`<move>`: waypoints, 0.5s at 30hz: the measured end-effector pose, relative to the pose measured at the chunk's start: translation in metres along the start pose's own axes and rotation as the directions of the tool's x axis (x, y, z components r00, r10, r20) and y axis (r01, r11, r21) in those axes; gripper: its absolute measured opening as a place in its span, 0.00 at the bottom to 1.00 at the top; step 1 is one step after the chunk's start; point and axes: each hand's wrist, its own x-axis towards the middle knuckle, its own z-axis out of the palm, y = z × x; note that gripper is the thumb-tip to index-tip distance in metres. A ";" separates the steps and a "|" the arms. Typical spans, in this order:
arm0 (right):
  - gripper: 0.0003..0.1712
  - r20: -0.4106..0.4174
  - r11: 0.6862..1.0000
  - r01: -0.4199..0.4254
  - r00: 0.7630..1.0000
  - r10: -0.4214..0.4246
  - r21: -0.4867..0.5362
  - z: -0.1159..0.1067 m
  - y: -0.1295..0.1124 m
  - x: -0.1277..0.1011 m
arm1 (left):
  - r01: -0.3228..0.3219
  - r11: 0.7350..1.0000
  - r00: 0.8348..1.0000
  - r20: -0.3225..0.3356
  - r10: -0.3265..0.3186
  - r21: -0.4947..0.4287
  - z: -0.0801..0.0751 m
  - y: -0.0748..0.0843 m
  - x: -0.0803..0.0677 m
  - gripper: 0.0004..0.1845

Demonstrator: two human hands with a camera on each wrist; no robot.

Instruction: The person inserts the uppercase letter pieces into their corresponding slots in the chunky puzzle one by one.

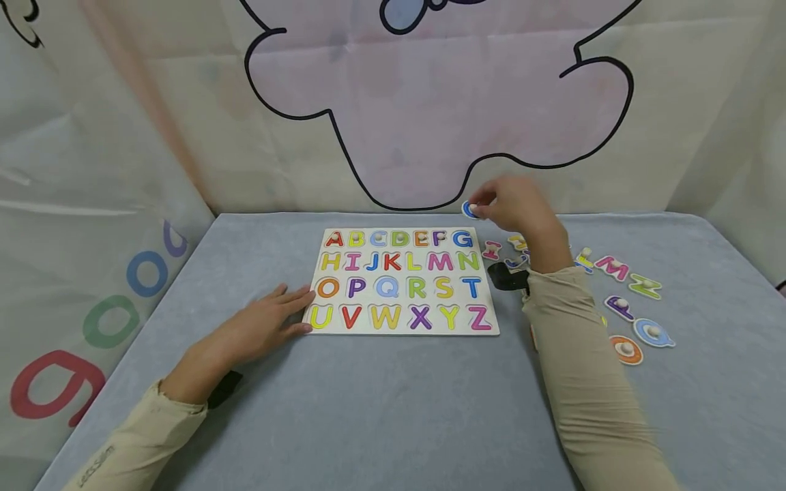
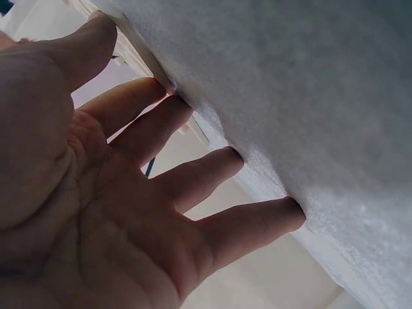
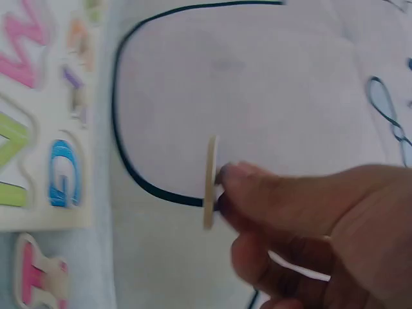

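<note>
A white alphabet puzzle board [image 1: 402,335] lies on the cloth-covered table, its coloured letters in rows. Knobs stand on the letters A to F in its top row; the blue G recess [image 3: 64,174] shows no knob. My left hand [image 1: 260,326] rests at the board's left edge, fingers spread and fairly straight, with fingertips at the cloth and board edge in the left wrist view. Raised past the board's far right corner, my right hand [image 1: 514,204] pinches a rounded blue letter puzzle piece [image 1: 468,210] by its knob. The right wrist view shows that piece edge-on.
Loose letter pieces are scattered right of the board, among them a pink M [image 1: 612,268], a green N [image 1: 645,286], a purple P [image 1: 619,307], a light blue Q [image 1: 653,333] and an orange O [image 1: 626,350]. My right forearm covers some. A printed curtain [image 1: 405,136] hangs behind the table.
</note>
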 end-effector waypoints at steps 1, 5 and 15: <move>0.15 0.015 1.000 -0.007 1.000 0.007 -0.005 0.005 0.000 0.003 | 0.002 1.000 1.000 0.001 -0.002 0.000 0.000 0.000 0.000 0.35; 0.14 0.055 1.000 -0.015 0.998 0.016 -0.028 0.023 0.006 0.011 | 0.008 1.000 1.000 0.003 -0.008 0.008 0.000 0.000 0.001 0.35; 0.12 0.096 0.999 -0.030 0.995 0.034 -0.039 0.053 0.009 0.020 | -0.011 1.000 1.000 -0.017 0.011 0.020 -0.002 0.000 0.002 0.35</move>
